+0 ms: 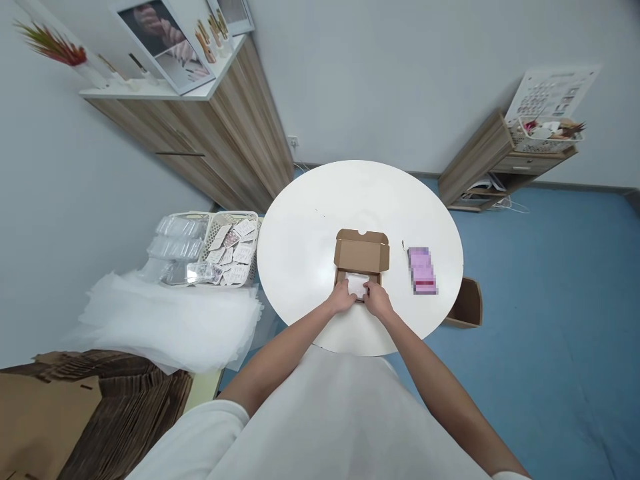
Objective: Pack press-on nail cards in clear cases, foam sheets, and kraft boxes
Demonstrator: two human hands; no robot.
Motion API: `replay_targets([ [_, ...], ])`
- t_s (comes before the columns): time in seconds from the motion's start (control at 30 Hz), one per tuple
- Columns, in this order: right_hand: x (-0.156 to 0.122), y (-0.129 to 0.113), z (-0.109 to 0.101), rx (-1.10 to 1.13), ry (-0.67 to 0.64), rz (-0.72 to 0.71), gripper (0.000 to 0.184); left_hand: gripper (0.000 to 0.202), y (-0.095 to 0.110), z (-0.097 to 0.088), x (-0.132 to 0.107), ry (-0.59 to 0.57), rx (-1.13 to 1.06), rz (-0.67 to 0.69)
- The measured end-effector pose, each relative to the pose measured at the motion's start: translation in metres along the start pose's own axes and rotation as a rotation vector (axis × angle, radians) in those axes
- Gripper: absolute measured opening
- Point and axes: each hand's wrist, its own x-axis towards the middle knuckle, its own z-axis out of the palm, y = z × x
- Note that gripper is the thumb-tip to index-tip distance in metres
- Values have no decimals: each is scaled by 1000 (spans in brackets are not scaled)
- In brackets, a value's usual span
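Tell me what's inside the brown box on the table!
A white item lies inside the open brown box. It covers the bottom beneath it, and the hands hide the box's near corners.

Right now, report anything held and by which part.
Left hand and right hand touch opposite sides of the white packet in the cardboard box; whether they grip it cannot be told.

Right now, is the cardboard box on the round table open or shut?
Open: the cardboard box has its lid folded back, leaving the white packet inside visible.
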Motion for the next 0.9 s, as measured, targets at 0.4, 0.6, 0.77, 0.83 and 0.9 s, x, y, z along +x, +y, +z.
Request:
replay_targets([
  [0.4, -1, 45, -35, 453, 29, 295, 43, 48, -13, -46, -9, 55, -72, -245],
  [0.6, 1, 33, -22, 548, -71, 222, 38, 33, -19, -43, -11, -37, -135, -166],
  [0.77, 5, 21, -16, 550, -158, 164, 40, 33, -28, -55, -16, 32, -148, -194],
  [0.83, 11, 20, -17, 521, -143, 187, 44, 33, -31, -63, -15, 74, -144, -233],
  [0.9, 21, 18, -21, 494, -73, 219, 51, 38, -30, -72, -10, 127, -138, -263],
])
